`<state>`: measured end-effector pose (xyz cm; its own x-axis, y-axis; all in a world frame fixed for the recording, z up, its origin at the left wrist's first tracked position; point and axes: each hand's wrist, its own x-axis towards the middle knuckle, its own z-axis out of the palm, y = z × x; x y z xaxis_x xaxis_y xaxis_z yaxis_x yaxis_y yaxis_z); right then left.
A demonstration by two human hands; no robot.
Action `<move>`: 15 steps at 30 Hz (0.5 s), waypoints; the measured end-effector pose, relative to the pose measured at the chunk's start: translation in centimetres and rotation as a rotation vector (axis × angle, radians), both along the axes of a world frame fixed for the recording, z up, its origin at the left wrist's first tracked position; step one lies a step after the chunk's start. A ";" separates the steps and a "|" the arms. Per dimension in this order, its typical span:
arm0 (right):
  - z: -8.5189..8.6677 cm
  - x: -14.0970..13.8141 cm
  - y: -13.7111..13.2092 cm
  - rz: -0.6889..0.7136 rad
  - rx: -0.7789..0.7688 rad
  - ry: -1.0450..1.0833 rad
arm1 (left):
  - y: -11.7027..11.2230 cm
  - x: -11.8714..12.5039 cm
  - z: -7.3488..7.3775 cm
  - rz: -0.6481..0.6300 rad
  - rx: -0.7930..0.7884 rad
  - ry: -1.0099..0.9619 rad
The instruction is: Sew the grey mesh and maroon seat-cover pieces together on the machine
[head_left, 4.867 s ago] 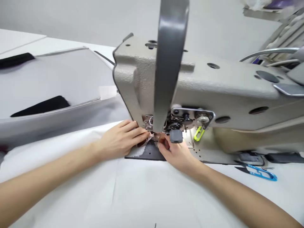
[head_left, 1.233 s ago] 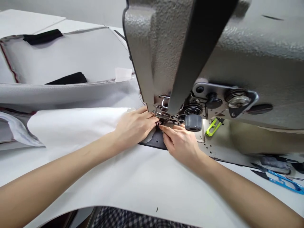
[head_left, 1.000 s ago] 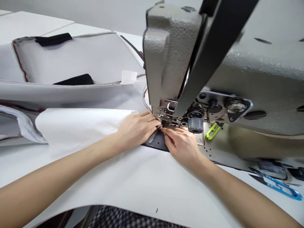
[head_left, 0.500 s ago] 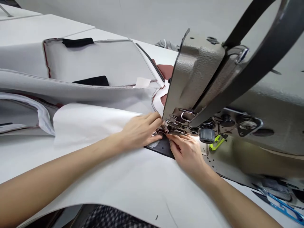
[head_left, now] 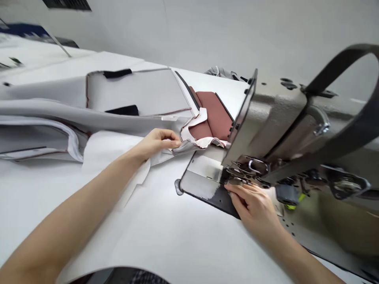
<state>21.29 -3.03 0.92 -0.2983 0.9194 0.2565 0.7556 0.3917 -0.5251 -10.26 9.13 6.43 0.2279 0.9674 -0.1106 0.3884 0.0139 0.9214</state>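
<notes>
The grey fabric piece (head_left: 189,145), with its reddish-brown panel (head_left: 216,114) and pale raw edge, lies bunched just left of the sewing machine (head_left: 284,118), its near edge curling over the far side of the shiny needle plate (head_left: 204,173). The left hand (head_left: 155,142) pinches that edge between thumb and curled fingers, wrist low on the white table (head_left: 166,236), forearm running in from the lower left. The right hand (head_left: 254,203) rests on the dark near edge of the machine bed, fingers loosely extended and gripping nothing, fingertips touching the presser foot area (head_left: 237,179); its forearm comes up from the lower right.

The needle plate is bare between the two hands, so there is open room from the fabric's edge across to the foot. Left of the fabric, a broad white sheet (head_left: 118,157) spreads flat under the left forearm, and behind it grey upholstery covers (head_left: 133,92) lie stacked, close against the fabric's far side. The table's front edge curves just below the arms. A dark strap (head_left: 349,130) loops over the machine arm on the right
</notes>
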 end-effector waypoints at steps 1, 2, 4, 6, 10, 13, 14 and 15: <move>-0.3 0.1 0.0 -0.013 -0.008 0.003 | 0.1 -1.3 0.1 0.043 -0.033 -0.041; -0.6 0.2 0.1 -0.014 -0.018 -0.002 | 0.2 -2.4 0.2 0.072 -0.057 -0.067; -1.1 0.5 0.3 0.012 -0.029 -0.025 | 0.1 -3.9 0.1 0.086 -0.079 -0.085; -1.5 0.9 0.5 0.039 -0.024 -0.048 | 0.0 -4.6 0.0 0.081 -0.080 -0.085; -1.3 1.1 0.6 0.021 -0.021 -0.068 | -0.2 -4.7 -0.3 0.068 -0.075 -0.096; -1.0 1.0 0.6 0.032 -0.052 -0.058 | -0.3 -4.7 -0.4 0.060 -0.070 -0.093; -1.0 0.9 0.6 0.033 -0.061 -0.050 | -0.4 -4.7 -0.4 0.059 -0.070 -0.091; -1.0 0.9 0.6 0.033 -0.068 -0.044 | -0.4 -4.8 -0.5 0.058 -0.070 -0.088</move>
<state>22.18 -2.39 -0.07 -0.3383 0.9238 0.1794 0.7656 0.3810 -0.5183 -15.05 8.75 5.94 0.1838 0.9698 -0.1606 0.3028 0.0995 0.9478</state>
